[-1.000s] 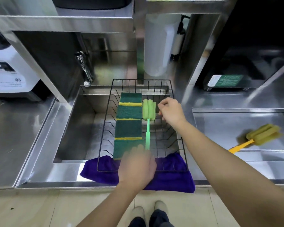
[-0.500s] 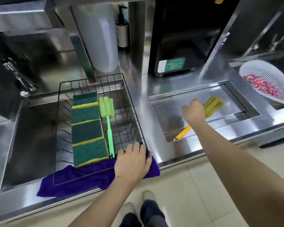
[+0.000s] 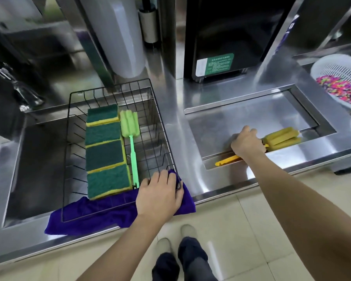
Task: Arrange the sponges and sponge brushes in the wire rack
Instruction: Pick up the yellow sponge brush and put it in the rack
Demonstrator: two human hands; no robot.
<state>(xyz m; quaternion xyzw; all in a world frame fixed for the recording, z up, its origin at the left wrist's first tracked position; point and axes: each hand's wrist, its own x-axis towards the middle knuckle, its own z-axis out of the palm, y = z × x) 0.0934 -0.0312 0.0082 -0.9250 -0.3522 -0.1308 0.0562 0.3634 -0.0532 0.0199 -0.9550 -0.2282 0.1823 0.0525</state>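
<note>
We see a glossy brushed-steel desk (image 3: 221, 94), a thin black wire rack (image 3: 162, 126), rough green-topped sponges (image 3: 103, 151) and a soft purple cloth (image 3: 89, 216).

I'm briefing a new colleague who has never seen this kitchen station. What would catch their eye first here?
Probably the row of four green sponges lined up in the black wire rack over the sink, with a green sponge brush lying beside them. Next, the right hand closing on a yellow sponge brush in the recessed steel tray, while the left hand rests on the rack's near corner, above a purple cloth.
</note>
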